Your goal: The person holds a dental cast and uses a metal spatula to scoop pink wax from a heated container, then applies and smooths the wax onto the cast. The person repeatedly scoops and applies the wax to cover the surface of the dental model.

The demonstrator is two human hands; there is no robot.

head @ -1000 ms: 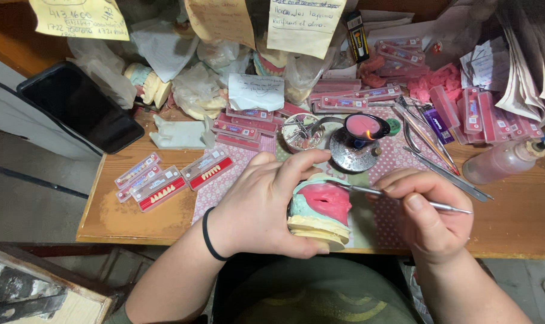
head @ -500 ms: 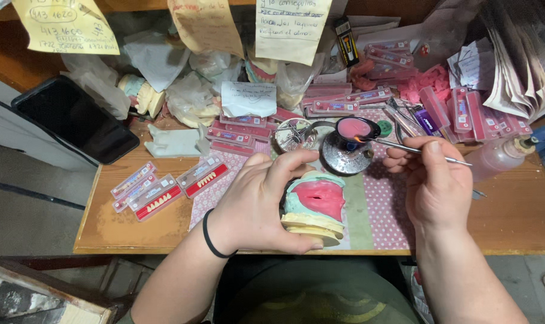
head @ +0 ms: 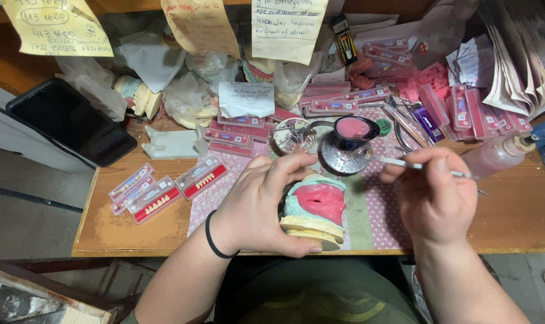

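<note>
The left hand (head: 254, 207) is wrapped firmly around a dental cast (head: 315, 210) at the front edge of the wooden bench (head: 512, 216) — open room is confined to the bare strips at the front left and front right corners, the back half being crowded with tooth-card strips (head: 158, 198), bags and paper notes. The cast shows pale stone layers below, a greenish rim and a pink wax centre facing upward, its long axis running roughly left to right. The right hand (head: 434, 198) pinches a thin metal instrument (head: 404, 164) — lying nearly level, tip pointing left toward a small dish of pink wax (head: 353, 129) just behind the cast.
</note>
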